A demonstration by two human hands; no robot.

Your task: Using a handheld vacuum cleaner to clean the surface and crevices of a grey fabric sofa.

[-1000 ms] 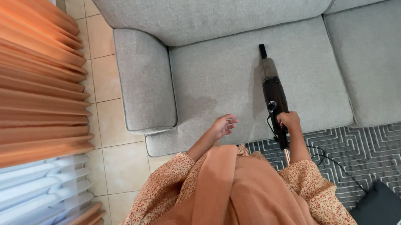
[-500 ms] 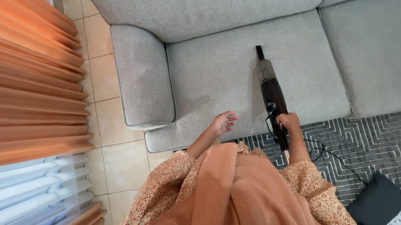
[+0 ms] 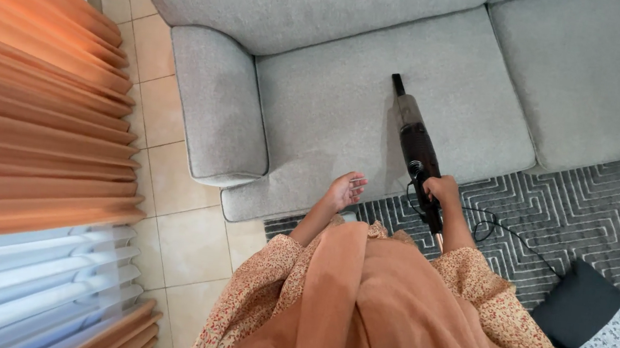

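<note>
My right hand [image 3: 442, 191] grips the handle of a dark handheld vacuum cleaner [image 3: 412, 135]. Its narrow nozzle rests on the left seat cushion [image 3: 325, 113] of a grey sofa. A thin black cord [image 3: 502, 231] trails from the vacuum over the rug. My left hand [image 3: 345, 189] hovers with fingers apart over the front edge of the same cushion and holds nothing. My orange garment fills the lower middle of the view.
The sofa's left armrest [image 3: 216, 109] stands by beige floor tiles [image 3: 178, 237]. Orange curtains [image 3: 30, 103] hang at the left over white slats. A grey patterned rug [image 3: 594, 206] lies before the sofa. Dark and floral cushions [image 3: 603, 332] lie at the lower right.
The view has shifted slightly; the vacuum nozzle and both hands keep nearly the same place on the cushion.
</note>
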